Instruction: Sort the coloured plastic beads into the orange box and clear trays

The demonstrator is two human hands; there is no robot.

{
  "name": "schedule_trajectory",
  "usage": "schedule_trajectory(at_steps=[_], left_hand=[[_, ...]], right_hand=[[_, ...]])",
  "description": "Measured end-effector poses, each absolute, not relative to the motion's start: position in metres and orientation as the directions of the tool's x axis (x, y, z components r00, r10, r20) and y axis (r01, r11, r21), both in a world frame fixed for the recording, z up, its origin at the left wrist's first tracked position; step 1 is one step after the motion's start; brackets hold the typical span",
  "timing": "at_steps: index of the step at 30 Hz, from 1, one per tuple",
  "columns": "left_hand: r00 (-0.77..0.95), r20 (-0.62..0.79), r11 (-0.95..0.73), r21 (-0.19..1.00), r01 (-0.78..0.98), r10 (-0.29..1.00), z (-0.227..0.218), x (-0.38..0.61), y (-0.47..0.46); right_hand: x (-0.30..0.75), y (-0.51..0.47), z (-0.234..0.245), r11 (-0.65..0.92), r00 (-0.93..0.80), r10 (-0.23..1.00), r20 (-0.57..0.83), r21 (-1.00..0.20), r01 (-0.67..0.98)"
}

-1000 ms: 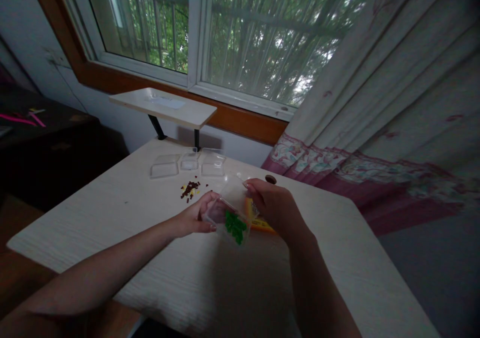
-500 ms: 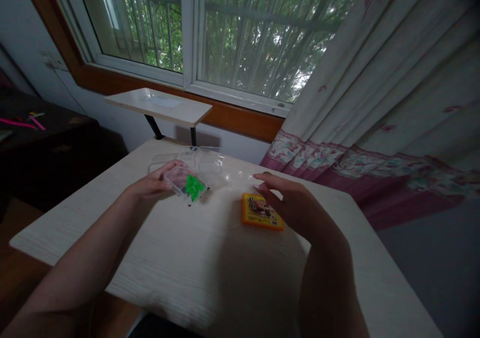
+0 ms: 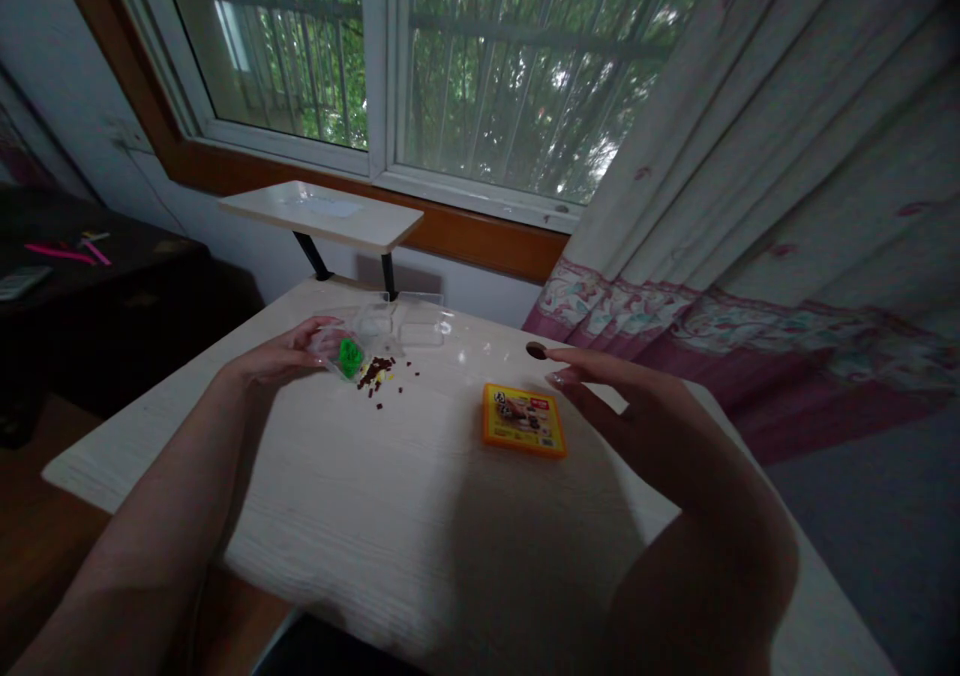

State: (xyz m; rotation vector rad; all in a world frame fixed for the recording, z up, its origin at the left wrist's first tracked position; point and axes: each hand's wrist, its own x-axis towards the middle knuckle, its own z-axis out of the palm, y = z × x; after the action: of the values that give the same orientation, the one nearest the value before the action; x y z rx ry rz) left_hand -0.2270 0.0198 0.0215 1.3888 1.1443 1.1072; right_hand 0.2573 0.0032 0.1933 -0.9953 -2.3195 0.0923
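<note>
My left hand (image 3: 289, 351) is closed round a small clear plastic box (image 3: 326, 346), which is tipped to the right. A clump of small green pieces (image 3: 350, 357) shows at its lower end. Beside the box, many tiny dark brown pieces (image 3: 379, 368) and a few yellow ones lie scattered on the table. My right hand (image 3: 611, 381) hovers at the right with thumb and index finger apart. Its index fingertip is close to, perhaps touching, a dark brown round disc (image 3: 535, 350). An orange-yellow flat box (image 3: 523, 420) with a printed label lies left of that hand.
Clear plastic lids or trays (image 3: 416, 334) lie at the back of the pale table (image 3: 360, 496). A small raised shelf (image 3: 330, 211) stands behind them, below the window. A curtain (image 3: 720, 296) hangs along the right side. Pink items (image 3: 60, 253) lie on a dark surface at left.
My left hand has moved left with the clear box and tipped it, uncovering brown and yellow pieces on the table. My right hand has shifted right, revealing the brown disc.
</note>
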Motion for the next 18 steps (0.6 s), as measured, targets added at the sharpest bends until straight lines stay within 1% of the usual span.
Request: schedule_trajectory(at_steps=[3, 8, 13, 18], left_hand=[[0.218, 0.025, -0.025, 1.0, -0.002, 0.976, 0.02, -0.225, 0.022], [0.243, 0.026, -0.018, 0.999, -0.036, 0.97, 0.023, -0.216, 0.022], [0.253, 0.036, -0.041, 0.999, 0.015, 0.967, 0.031, -0.2, 0.023], [0.246, 0.074, -0.101, 0.99, 0.099, 0.967, 0.039, -0.182, 0.024]], right_hand=[[0.257, -0.001, 0.196, 0.701, -0.531, 0.691, 0.49, -0.277, 0.657], [0.258, -0.004, 0.196, 0.702, -0.547, 0.698, 0.463, -0.287, 0.652], [0.259, -0.003, 0.195, 0.701, -0.549, 0.701, 0.456, -0.297, 0.648], [0.258, -0.004, 0.196, 0.7, -0.546, 0.699, 0.461, -0.288, 0.653]])
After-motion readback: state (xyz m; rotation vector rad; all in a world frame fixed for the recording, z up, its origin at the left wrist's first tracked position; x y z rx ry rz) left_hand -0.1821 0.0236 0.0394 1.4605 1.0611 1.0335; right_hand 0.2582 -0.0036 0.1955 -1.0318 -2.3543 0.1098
